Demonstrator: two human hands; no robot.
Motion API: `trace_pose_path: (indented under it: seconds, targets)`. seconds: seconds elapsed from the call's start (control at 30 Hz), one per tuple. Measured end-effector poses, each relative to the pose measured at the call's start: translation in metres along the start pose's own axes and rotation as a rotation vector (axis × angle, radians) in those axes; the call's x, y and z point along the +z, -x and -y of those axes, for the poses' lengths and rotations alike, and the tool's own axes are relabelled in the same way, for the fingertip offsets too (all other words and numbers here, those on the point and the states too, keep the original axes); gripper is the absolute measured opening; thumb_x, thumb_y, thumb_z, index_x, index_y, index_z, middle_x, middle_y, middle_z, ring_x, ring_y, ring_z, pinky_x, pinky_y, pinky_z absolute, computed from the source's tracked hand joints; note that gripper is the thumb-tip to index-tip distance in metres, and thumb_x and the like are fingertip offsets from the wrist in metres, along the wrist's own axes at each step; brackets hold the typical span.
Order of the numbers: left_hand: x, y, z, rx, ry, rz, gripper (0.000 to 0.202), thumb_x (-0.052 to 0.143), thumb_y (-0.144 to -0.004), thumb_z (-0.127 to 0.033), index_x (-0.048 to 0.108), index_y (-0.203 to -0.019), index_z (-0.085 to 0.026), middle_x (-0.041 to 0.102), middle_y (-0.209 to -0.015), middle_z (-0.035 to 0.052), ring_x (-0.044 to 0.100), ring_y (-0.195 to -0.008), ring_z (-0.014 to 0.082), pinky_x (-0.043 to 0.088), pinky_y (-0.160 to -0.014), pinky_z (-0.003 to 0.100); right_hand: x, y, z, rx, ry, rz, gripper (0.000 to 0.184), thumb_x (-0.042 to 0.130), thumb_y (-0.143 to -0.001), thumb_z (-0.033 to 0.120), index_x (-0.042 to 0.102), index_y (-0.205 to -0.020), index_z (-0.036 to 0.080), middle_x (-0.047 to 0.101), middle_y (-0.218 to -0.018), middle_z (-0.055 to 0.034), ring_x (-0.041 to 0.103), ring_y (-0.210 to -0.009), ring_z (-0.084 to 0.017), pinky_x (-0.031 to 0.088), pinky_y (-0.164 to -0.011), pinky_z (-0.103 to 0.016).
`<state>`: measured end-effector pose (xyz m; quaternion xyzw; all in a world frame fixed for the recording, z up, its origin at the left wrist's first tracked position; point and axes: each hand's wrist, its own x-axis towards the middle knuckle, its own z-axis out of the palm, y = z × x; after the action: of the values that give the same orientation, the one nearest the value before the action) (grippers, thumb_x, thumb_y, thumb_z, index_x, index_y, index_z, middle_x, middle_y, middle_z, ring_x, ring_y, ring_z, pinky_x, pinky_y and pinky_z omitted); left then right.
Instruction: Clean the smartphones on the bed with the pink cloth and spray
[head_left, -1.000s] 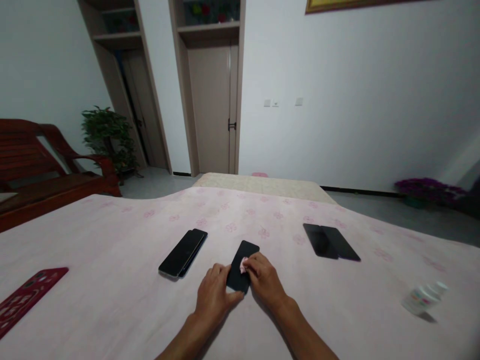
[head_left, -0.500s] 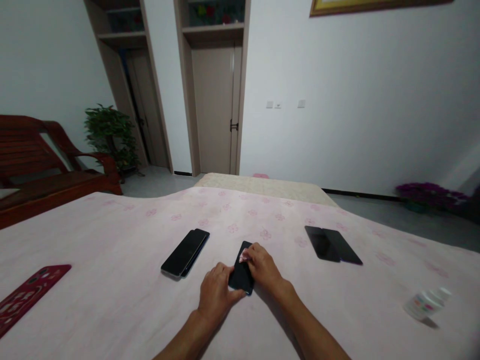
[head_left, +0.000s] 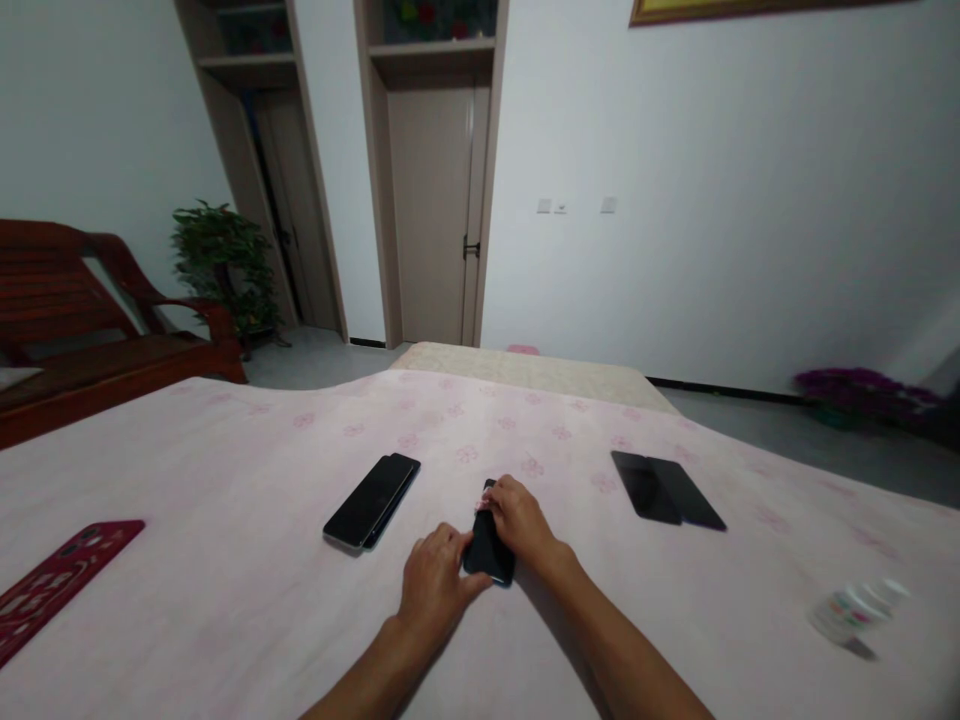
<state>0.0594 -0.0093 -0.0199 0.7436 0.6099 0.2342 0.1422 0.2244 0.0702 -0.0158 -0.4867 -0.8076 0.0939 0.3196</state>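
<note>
A black smartphone (head_left: 489, 555) lies on the pink flowered cloth between my hands. My left hand (head_left: 435, 575) grips its lower left edge and bottom corner between thumb and fingers. Pinched in my right hand (head_left: 519, 517) is a small pinkish-white wipe (head_left: 484, 498), pressed on the upper part of the phone. My right fingers hide part of the phone's top and right side. To the left, two dark phones (head_left: 371, 502) rest one on the other, slightly offset.
Two thin black panels (head_left: 667, 490) lie side by side at the right. A white bottle (head_left: 859, 610) stands near the right edge. At far left is a red phone case (head_left: 67, 575). The pink flowered cloth (head_left: 247, 480) spreads beneath everything.
My right hand has moved slightly up and left with the wipe, toward the phone's top end. The phone's lower end has shifted a little right.
</note>
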Motion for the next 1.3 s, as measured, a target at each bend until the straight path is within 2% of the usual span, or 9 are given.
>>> trace_pose_path:
  seconds: [0.23,0.3,0.47,0.7,0.8,0.97,1.07,1.2,1.3]
  targets:
    - [-0.004,0.000,-0.003,-0.005,-0.033,0.024,0.036,0.074,-0.077,-0.038,0.071,-0.111,-0.026,0.067,-0.099,0.0032,0.062,-0.096,0.0224,0.038,-0.083,0.032,-0.028,0.032,0.010,-0.138,-0.133,0.186,0.028,0.053,-0.086,0.003,0.075,-0.083,0.021,0.064,-0.088,-0.0030,0.062,-0.082,-0.015,0.047,-0.074,-0.024]
    - [-0.004,0.000,-0.003,-0.013,-0.035,0.029,0.038,0.074,-0.076,-0.038,0.071,-0.112,-0.026,0.067,-0.102,0.0037,0.062,-0.097,0.0223,0.038,-0.084,0.031,-0.032,0.033,0.005,-0.094,-0.106,0.161,0.027,0.054,-0.086,0.005,0.075,-0.080,0.021,0.064,-0.086,-0.0032,0.062,-0.081,-0.016,0.047,-0.074,-0.025]
    - [-0.002,0.000,-0.001,-0.015,-0.026,0.012,0.040,0.075,-0.076,-0.038,0.070,-0.114,-0.025,0.067,-0.104,0.0034,0.062,-0.096,0.0218,0.038,-0.084,0.031,-0.028,0.037,0.002,0.051,-0.075,-0.028,0.027,0.051,-0.089,0.006,0.074,-0.082,0.019,0.063,-0.087,-0.0051,0.062,-0.085,-0.018,0.049,-0.078,-0.028]
    - [-0.006,0.002,-0.003,0.002,-0.029,0.039,0.032,0.071,-0.081,-0.034,0.070,-0.112,-0.028,0.066,-0.101,0.0015,0.062,-0.094,0.0196,0.037,-0.080,0.029,-0.035,0.060,0.028,-0.036,-0.124,0.144,0.029,0.053,-0.083,0.002,0.075,-0.084,0.021,0.063,-0.086,-0.0038,0.061,-0.076,-0.015,0.046,-0.069,-0.024]
    - [-0.008,0.002,-0.005,-0.011,-0.027,0.061,0.032,0.070,-0.082,-0.034,0.069,-0.113,-0.029,0.066,-0.103,0.0014,0.062,-0.094,0.0190,0.037,-0.079,0.028,-0.038,0.055,0.022,-0.031,-0.108,0.167,0.027,0.056,-0.080,0.002,0.076,-0.080,0.021,0.064,-0.084,-0.0030,0.062,-0.076,-0.016,0.047,-0.068,-0.025]
    - [-0.009,0.002,-0.003,-0.003,-0.013,0.054,0.030,0.070,-0.082,-0.033,0.070,-0.112,-0.028,0.066,-0.100,0.0011,0.062,-0.092,0.0185,0.037,-0.077,0.027,-0.026,0.024,0.001,0.085,-0.028,-0.009,0.024,0.056,-0.086,0.006,0.076,-0.084,0.020,0.065,-0.087,-0.0054,0.064,-0.083,-0.018,0.050,-0.078,-0.028]
    - [-0.008,0.003,-0.001,0.000,-0.009,0.026,0.027,0.071,-0.081,-0.033,0.072,-0.107,-0.027,0.067,-0.097,0.0004,0.062,-0.087,0.0176,0.037,-0.073,0.027,-0.012,0.010,0.002,0.120,0.028,-0.052,0.022,0.057,-0.087,0.007,0.075,-0.083,0.019,0.064,-0.087,-0.0065,0.063,-0.085,-0.019,0.050,-0.079,-0.028]
    - [-0.005,0.003,0.003,-0.036,0.026,-0.001,0.028,0.074,-0.078,-0.034,0.073,-0.105,-0.027,0.068,-0.095,-0.0005,0.063,-0.084,0.0170,0.037,-0.073,0.026,-0.003,0.012,0.018,0.058,0.017,-0.008,0.025,0.056,-0.085,0.003,0.075,-0.081,0.018,0.065,-0.089,-0.0074,0.062,-0.086,-0.018,0.049,-0.079,-0.028]
    - [-0.004,0.002,0.005,-0.080,0.108,-0.031,0.029,0.076,-0.076,-0.036,0.072,-0.103,-0.026,0.069,-0.098,0.0001,0.065,-0.087,0.0178,0.040,-0.074,0.026,-0.009,0.022,0.028,-0.016,-0.042,0.073,0.027,0.054,-0.083,0.003,0.076,-0.081,0.019,0.066,-0.087,-0.0062,0.062,-0.082,-0.018,0.049,-0.076,-0.028]
